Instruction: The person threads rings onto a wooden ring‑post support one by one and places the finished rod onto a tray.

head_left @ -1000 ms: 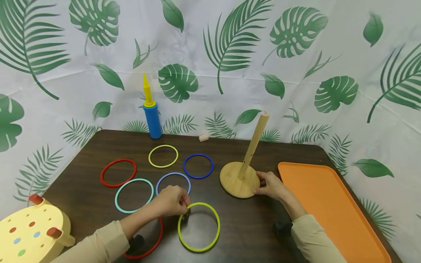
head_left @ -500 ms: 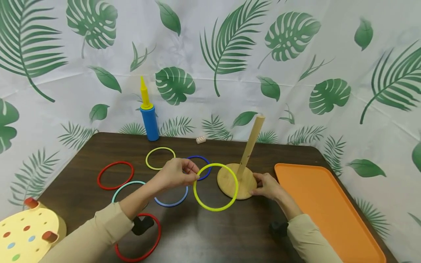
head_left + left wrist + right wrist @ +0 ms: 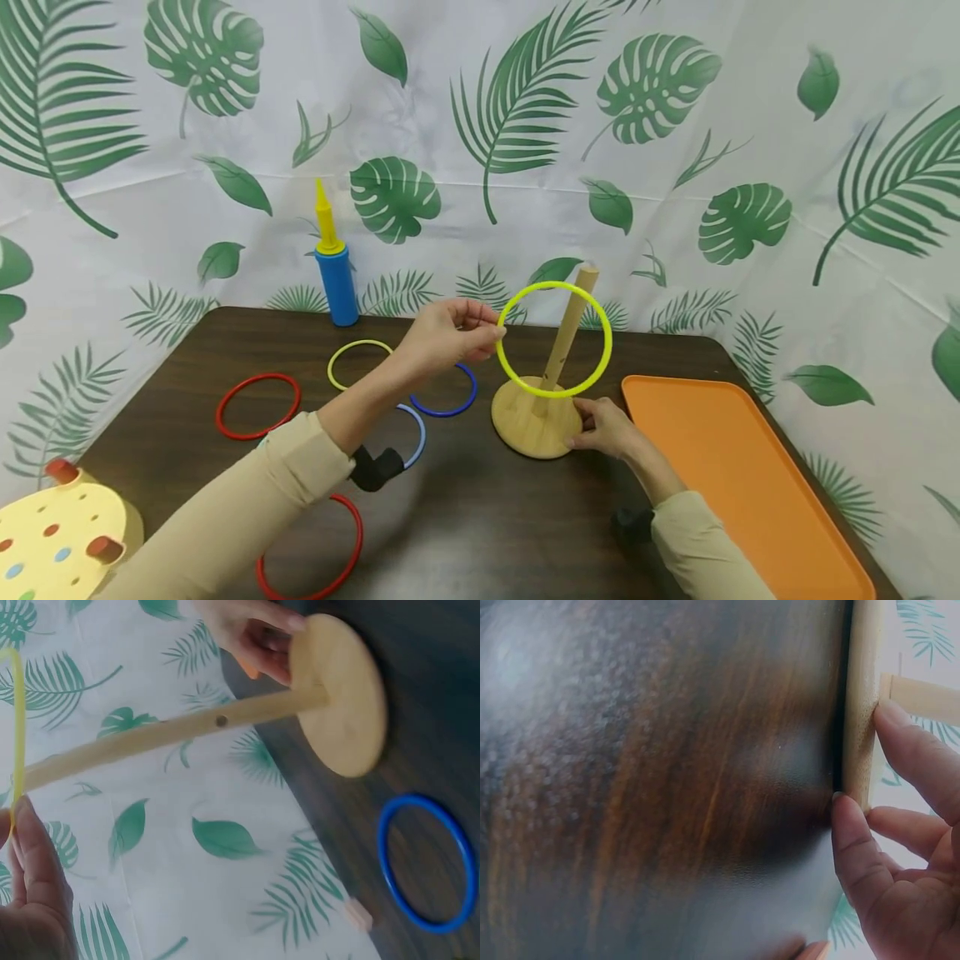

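My left hand (image 3: 453, 333) pinches the left side of a bright yellow ring (image 3: 611, 337) between thumb and fingers, holding it upright in the air. In the head view, the wooden post (image 3: 566, 337) shows through the ring. The left wrist view has the ring (image 3: 19, 712) by the post's top end; whether it encircles the post, I cannot tell. The post leans slightly right in the head view and rises from a round wooden base (image 3: 521, 421) on the table. My right hand (image 3: 611, 429) grips the base's right edge, with thumb and fingertips on the rim (image 3: 862, 712).
Around the left arm lie a blue ring (image 3: 442, 414), a light blue ring (image 3: 422, 433), a pale yellow ring (image 3: 365, 342) and two red rings (image 3: 218, 408). An orange tray (image 3: 738, 450) sits right. A blue-yellow hand pump (image 3: 339, 287) stands behind; a yellow dotted stool-like object (image 3: 82, 533) is left.
My left hand has lifted the bright yellow ring off the table and carried it up and right to the post. The right hand has stayed on the base's edge.
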`<action>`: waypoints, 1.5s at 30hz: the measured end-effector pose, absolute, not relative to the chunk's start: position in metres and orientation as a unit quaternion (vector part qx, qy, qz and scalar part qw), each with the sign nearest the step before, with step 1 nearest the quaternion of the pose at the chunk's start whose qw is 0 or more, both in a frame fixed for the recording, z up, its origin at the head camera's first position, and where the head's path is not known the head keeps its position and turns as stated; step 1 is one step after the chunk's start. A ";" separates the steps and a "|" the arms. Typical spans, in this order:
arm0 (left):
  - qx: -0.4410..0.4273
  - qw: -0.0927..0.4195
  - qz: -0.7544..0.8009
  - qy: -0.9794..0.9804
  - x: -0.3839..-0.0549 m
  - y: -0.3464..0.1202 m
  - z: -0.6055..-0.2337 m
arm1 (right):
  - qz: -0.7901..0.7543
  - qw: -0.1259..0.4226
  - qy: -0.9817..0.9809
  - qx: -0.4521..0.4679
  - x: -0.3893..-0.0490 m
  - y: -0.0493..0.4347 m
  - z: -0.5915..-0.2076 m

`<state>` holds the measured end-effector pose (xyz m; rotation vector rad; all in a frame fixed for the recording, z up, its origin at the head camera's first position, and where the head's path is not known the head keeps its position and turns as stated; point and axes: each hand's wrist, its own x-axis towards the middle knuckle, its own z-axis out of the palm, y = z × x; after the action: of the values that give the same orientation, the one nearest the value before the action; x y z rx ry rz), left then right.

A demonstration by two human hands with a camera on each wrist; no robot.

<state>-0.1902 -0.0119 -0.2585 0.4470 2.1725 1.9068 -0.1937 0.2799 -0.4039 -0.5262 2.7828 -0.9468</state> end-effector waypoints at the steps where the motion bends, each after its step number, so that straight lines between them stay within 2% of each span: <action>1: 0.148 0.108 0.656 0.732 -0.191 -0.008 -0.256 | -0.317 0.077 0.929 -0.178 -0.194 0.280 -0.404; 11: 0.119 0.110 0.721 0.674 -0.207 0.021 -0.247 | -0.319 0.076 0.928 -0.179 -0.194 0.281 -0.405; 22: 0.054 0.160 0.742 0.648 -0.224 0.037 -0.282 | -0.312 0.072 0.929 -0.184 -0.193 0.282 -0.403; 34: 0.071 0.162 0.687 0.705 -0.231 0.049 -0.297 | -0.309 0.070 0.928 -0.193 -0.196 0.282 -0.404; 39: 0.058 0.185 0.660 0.726 -0.232 0.044 -0.312 | -0.320 0.070 0.922 -0.205 -0.196 0.283 -0.404; 45: 0.040 0.239 0.657 0.714 -0.233 0.037 -0.334 | -0.331 0.075 0.917 -0.208 -0.194 0.283 -0.404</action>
<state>-0.2326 0.0369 -0.3344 0.1106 1.9547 1.8005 -0.1941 0.2825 -0.4039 -0.6233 2.7520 -0.9944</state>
